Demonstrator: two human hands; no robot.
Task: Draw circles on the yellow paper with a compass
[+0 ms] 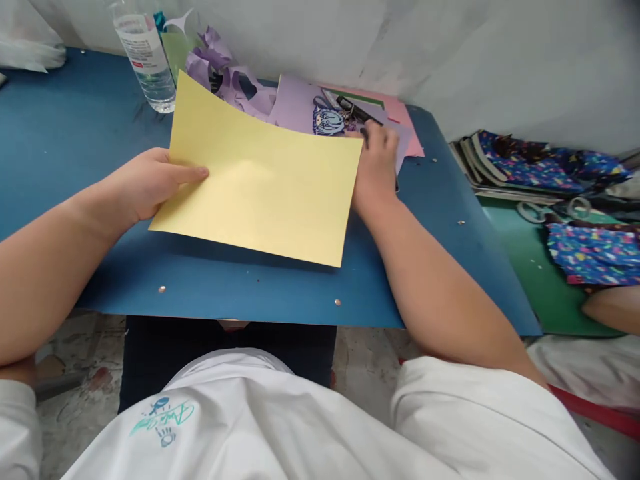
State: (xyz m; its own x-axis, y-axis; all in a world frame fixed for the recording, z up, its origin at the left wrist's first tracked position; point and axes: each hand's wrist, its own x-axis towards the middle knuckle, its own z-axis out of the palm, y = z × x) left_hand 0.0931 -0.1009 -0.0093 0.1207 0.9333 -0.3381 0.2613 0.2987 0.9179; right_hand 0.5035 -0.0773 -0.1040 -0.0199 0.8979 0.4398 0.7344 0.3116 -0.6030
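A sheet of yellow paper (265, 187) is pinched at its left side in my left hand (155, 180), thumb on top. The sheet is held tilted above the blue table, slightly bowed. My right hand (379, 160) is behind the sheet's right edge with curled fingers, a little blurred. A dark object shows by its fingers, and I cannot make out what it is. Just beyond that hand, a black pen-like thing (357, 110) and a charm with a blue-haired cartoon figure (329, 121) lie on purple paper (295, 103).
A water bottle (145, 63) stands at the back left beside crumpled purple paper scraps (245, 87). Pink paper (413, 137) lies at the back right, by the wall. On the green table (520, 247) to the right are books, patterned pouches (595, 250) and another person's arm (615, 307).
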